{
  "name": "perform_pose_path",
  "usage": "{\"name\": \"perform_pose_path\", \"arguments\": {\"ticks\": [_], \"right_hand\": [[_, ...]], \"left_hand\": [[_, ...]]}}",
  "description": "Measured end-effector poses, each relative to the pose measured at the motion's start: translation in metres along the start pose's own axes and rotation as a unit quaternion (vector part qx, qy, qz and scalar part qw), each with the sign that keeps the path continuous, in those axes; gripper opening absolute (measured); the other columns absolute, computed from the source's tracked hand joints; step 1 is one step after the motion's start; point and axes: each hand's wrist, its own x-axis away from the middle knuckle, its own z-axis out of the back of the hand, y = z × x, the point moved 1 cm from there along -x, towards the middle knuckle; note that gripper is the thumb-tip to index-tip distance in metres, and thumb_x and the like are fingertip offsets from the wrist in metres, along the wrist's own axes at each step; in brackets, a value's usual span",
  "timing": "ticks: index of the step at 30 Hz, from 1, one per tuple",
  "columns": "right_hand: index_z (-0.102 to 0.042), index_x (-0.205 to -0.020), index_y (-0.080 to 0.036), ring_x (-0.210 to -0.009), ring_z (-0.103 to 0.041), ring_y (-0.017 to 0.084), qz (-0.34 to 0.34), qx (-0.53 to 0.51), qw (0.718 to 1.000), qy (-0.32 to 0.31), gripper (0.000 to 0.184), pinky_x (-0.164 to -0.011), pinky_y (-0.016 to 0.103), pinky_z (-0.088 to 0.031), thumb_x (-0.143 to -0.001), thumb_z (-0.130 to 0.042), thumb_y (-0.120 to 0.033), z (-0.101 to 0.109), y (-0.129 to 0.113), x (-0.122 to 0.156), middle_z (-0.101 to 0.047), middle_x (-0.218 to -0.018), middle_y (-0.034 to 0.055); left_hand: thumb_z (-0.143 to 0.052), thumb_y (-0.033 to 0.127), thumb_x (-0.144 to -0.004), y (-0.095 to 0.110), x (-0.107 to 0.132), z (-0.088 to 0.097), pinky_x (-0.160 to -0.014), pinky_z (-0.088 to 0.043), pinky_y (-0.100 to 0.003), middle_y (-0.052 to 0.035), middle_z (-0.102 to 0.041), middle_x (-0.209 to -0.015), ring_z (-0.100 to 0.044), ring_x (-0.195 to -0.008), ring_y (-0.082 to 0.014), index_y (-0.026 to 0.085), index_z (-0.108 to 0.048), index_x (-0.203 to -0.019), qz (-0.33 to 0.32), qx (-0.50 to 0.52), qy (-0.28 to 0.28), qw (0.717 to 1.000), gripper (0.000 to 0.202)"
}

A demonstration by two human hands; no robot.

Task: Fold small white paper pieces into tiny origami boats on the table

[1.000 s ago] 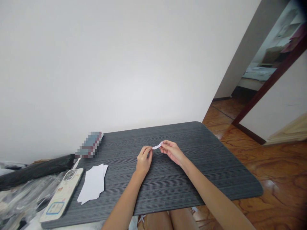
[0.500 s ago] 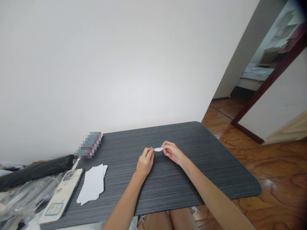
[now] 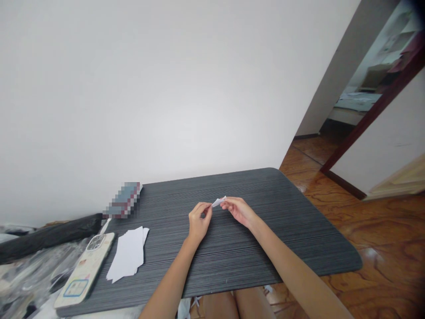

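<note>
A small folded piece of white paper (image 3: 217, 202) is held just above the dark tabletop, between my two hands. My left hand (image 3: 199, 220) pinches its left end between thumb and forefinger, the other fingers curled. At the right end, my right hand (image 3: 239, 210) has its fingertips closed against the paper, and a pointed tip sticks up past them. My fingers partly cover the paper, so its full shape is hidden. A stack of white paper sheets (image 3: 128, 254) lies to the left of my left hand.
The dark ribbed table (image 3: 265, 257) stands against a white wall. At its left edge lie a phone in a patterned case (image 3: 84, 270) and a pixelated blue and red item (image 3: 124, 201). Plastic-wrapped things (image 3: 36, 270) are piled beyond that edge. Wooden floor (image 3: 385, 235) shows at right.
The folded paper has tilted, with its right end now raised. My right hand's fingers have shifted along that end, and my left thumb and forefinger now form a rounder pinch.
</note>
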Motion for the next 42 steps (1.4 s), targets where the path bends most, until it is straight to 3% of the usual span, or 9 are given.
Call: {"name": "perform_pose_path", "arguments": {"ticks": [7, 12, 17, 23, 28, 35, 42], "right_hand": [[-0.064, -0.073, -0.011, -0.055, -0.06, 0.01, 0.058, 0.059, 0.996, -0.043, 0.013, -0.041, 0.016, -0.04, -0.068, -0.063, -0.023, -0.004, -0.002, 0.003, -0.066, -0.071, 0.0073], [-0.061, -0.073, -0.01, -0.046, -0.059, 0.012, 0.129, 0.146, 0.981, 0.001, 0.022, -0.035, 0.018, -0.038, -0.069, -0.061, -0.031, -0.009, 0.003, 0.003, -0.064, -0.062, 0.0055], [-0.055, -0.083, -0.013, -0.056, -0.064, 0.018, 0.211, 0.177, 0.96, 0.052, 0.024, -0.042, 0.024, -0.047, -0.069, -0.061, -0.031, -0.013, 0.005, 0.006, -0.065, -0.067, 0.0057], [-0.052, -0.083, -0.016, -0.052, -0.063, 0.016, 0.278, 0.221, 0.934, 0.035, 0.018, -0.042, 0.025, -0.049, -0.074, -0.056, -0.031, -0.012, 0.006, 0.01, -0.066, -0.063, 0.0035], [-0.058, -0.084, -0.016, -0.053, -0.064, 0.016, 0.341, 0.287, 0.894, 0.043, 0.017, -0.049, 0.029, -0.055, -0.075, -0.055, -0.03, -0.007, 0.008, 0.008, -0.067, -0.071, 0.0052], [-0.063, -0.083, -0.016, -0.069, -0.066, 0.022, 0.328, 0.32, 0.889, 0.002, 0.016, -0.055, 0.033, -0.058, -0.073, -0.058, -0.027, -0.003, 0.005, 0.013, -0.068, -0.079, 0.0063], [-0.061, -0.074, -0.014, -0.068, -0.066, 0.022, 0.231, 0.251, 0.94, -0.002, 0.018, -0.06, 0.032, -0.057, -0.071, -0.06, -0.032, -0.008, 0.002, 0.014, -0.067, -0.071, 0.006]], "left_hand": [[-0.052, 0.025, -0.076, -0.005, -0.001, -0.003, -0.055, -0.046, -0.024, -0.0023, -0.06, -0.062, -0.056, -0.054, -0.0111, 0.014, -0.061, -0.083, 0.138, 0.131, 0.001, 0.982, 0.016], [-0.056, 0.025, -0.073, -0.006, -0.003, -0.005, -0.053, -0.044, -0.024, -0.0021, -0.06, -0.055, -0.054, -0.05, -0.0106, 0.009, -0.06, -0.085, 0.217, 0.227, -0.002, 0.949, 0.02], [-0.059, 0.023, -0.07, -0.006, -0.004, -0.006, -0.053, -0.043, -0.023, -0.002, -0.061, -0.052, -0.054, -0.048, -0.0101, 0.008, -0.058, -0.081, 0.254, 0.302, -0.007, 0.919, 0.019], [-0.061, 0.022, -0.068, -0.007, -0.004, -0.007, -0.052, -0.041, -0.023, -0.0018, -0.061, -0.052, -0.053, -0.047, -0.0095, 0.008, -0.059, -0.078, 0.285, 0.348, -0.005, 0.893, 0.018], [-0.063, 0.021, -0.065, -0.009, -0.004, -0.008, -0.051, -0.039, -0.022, -0.0026, -0.061, -0.053, -0.053, -0.048, -0.0093, 0.007, -0.06, -0.078, 0.308, 0.398, -0.01, 0.864, 0.018], [-0.064, 0.015, -0.061, -0.006, -0.008, -0.002, -0.048, -0.037, -0.019, -0.0003, -0.06, -0.053, -0.052, -0.045, -0.0071, 0.011, -0.058, -0.071, 0.329, 0.461, 0.004, 0.824, 0.013], [-0.06, 0.017, -0.064, -0.01, -0.006, 0.001, -0.054, -0.041, -0.023, -0.0043, -0.062, -0.053, -0.055, -0.05, -0.0107, 0.007, -0.062, -0.072, 0.321, 0.426, -0.016, 0.845, 0.013]]}}
